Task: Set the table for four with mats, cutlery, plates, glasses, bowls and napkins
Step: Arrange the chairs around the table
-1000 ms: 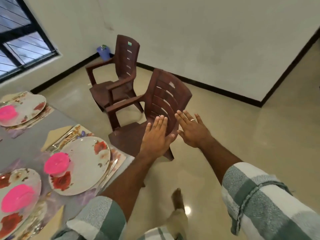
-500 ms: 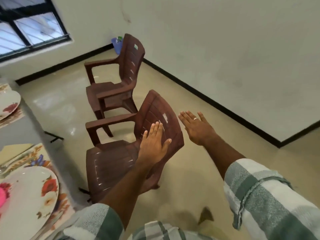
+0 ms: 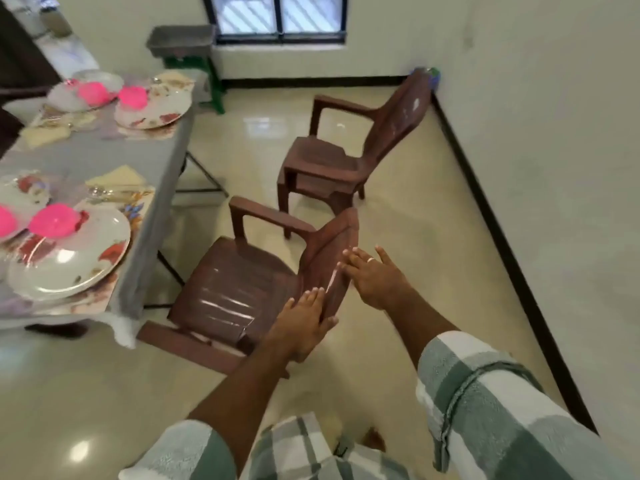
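Swinging round since a second ago, the near chair (image 3: 239,289) now faces the table (image 3: 152,157); left hand (image 3: 304,323) and right hand (image 3: 377,275) press its backrest, fingers straight, together; settings look laid, seating remains.

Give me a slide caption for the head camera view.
Both hands flat against the near chair's backrest beside the set table.
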`<state>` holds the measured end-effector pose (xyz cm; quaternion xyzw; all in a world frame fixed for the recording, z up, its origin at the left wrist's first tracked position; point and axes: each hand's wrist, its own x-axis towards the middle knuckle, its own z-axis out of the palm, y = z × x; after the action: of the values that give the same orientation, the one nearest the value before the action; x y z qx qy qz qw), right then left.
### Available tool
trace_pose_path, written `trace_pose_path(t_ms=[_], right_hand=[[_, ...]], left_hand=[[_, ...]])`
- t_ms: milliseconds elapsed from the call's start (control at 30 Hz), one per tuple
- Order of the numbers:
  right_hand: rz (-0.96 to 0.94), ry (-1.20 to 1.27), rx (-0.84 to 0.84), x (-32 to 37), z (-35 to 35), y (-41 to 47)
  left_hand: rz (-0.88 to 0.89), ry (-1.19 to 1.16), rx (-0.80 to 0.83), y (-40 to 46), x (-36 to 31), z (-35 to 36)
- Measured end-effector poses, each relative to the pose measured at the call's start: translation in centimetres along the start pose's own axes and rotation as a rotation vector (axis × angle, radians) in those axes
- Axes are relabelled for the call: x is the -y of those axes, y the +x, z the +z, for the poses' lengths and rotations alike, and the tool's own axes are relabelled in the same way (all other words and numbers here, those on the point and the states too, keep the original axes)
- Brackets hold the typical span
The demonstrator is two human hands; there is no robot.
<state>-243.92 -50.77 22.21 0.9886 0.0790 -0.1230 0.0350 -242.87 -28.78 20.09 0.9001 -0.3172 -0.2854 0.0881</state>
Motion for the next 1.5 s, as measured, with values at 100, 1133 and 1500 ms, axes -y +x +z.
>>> trace_pose_path(t_ms=[100, 1133, 1500], right_hand=[[-0.151, -0.040, 0.029, -2.2, 0.7, 1.3], [-1.011, -0.269, -0.040, -12.6, -0.5, 12.8], [-1.146, -0.381, -0.080, -14.4, -2.8, 20.5]], left_hand=[[-0.089, -0.037, 0.005, 0.7, -1.6, 0.5], [-1.195, -0.418, -0.469, 5.1, -15.2, 4.6], [-1.374, -0.315, -0.586, 12.9, -15.7, 2.4]])
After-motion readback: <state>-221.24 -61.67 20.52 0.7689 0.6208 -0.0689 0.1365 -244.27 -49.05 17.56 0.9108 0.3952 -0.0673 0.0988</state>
